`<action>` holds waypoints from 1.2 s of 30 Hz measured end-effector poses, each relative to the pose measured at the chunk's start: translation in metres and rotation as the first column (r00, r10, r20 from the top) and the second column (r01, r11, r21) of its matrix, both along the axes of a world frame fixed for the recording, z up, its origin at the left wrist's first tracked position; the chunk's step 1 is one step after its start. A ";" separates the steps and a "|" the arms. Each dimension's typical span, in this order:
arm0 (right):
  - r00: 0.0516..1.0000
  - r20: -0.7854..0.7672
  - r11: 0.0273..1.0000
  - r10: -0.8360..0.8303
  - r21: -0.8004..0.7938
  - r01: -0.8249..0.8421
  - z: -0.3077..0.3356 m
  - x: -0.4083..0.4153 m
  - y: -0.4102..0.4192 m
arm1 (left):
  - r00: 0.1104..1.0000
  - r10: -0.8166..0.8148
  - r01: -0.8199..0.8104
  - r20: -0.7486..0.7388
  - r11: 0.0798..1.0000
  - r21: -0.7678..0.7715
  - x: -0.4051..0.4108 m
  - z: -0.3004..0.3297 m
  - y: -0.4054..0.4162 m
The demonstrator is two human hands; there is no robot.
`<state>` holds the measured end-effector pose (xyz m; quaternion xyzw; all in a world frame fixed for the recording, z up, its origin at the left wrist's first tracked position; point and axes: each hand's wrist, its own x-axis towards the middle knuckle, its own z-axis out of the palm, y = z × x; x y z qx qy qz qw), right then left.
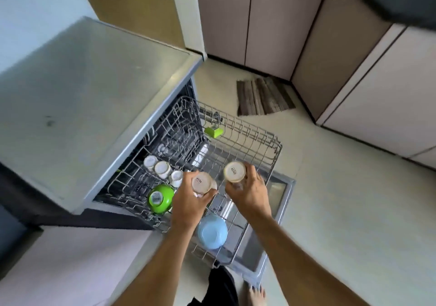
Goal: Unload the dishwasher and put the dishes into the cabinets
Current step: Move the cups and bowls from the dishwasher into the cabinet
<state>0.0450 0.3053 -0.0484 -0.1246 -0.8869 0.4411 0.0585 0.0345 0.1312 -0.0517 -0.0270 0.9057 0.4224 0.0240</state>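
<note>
Two inverted cups are held above the pulled-out dishwasher rack (271, 150): my left hand (188, 202) grips the left cup (201, 182) and my right hand (247, 192) grips the right cup (234, 171). Three white cups (162, 169), a green bowl (160, 198) and a blue bowl (212, 233) sit inverted in the rack.

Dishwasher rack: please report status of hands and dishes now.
Left hand grips one upturned cup; right hand grips another. Both above the rack. Three white cups, green bowl, blue bowl not yet unloaded. Nothing blocking.
</note>
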 end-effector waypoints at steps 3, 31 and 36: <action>0.992 -0.044 0.993 0.118 0.005 -0.117 0.036 0.001 0.000 | 0.997 0.080 -0.078 -0.022 0.995 0.066 0.013 0.036 -0.001; 0.531 -0.562 0.711 0.634 0.155 -0.685 0.359 0.039 -0.244 | 0.440 0.675 -0.570 -0.592 0.719 0.397 0.167 0.369 -0.217; 0.465 -0.596 0.672 0.654 0.175 -0.720 0.415 0.048 -0.320 | 0.368 0.708 -0.600 -0.603 0.676 0.427 0.203 0.388 -0.282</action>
